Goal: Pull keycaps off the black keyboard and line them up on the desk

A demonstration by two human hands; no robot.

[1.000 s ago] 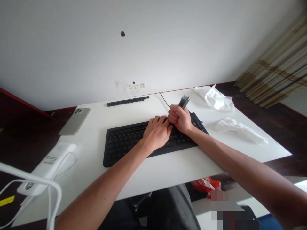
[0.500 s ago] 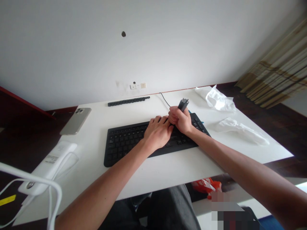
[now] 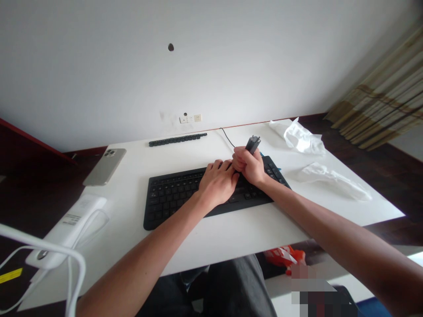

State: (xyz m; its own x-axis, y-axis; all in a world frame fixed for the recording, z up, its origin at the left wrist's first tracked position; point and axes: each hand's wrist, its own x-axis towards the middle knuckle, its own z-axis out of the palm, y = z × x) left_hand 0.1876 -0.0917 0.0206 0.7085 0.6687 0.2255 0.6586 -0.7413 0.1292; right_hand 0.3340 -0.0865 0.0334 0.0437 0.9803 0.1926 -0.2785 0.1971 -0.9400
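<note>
Zero clear shift since a second ago: left hand (image 3: 217, 184) open, palm down on black keyboard (image 3: 173, 191), mid-table (image 3: 191, 240); right hand (image 3: 250, 165) fisted round dark handle (image 3: 253, 144), right half — lower end hidden — work apparently holding at one spot.

No text, brand or number is legible. White oblong device (image 3: 65, 231), bearing dark printed lines, and black keyboard (image 3: 175, 193), bearing pale key legends: both too small to read.

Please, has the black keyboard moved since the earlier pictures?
No. Against the wall sockets, the keyboard shows no clear move; both shift alike, slightly rightward, in the picture.
</note>
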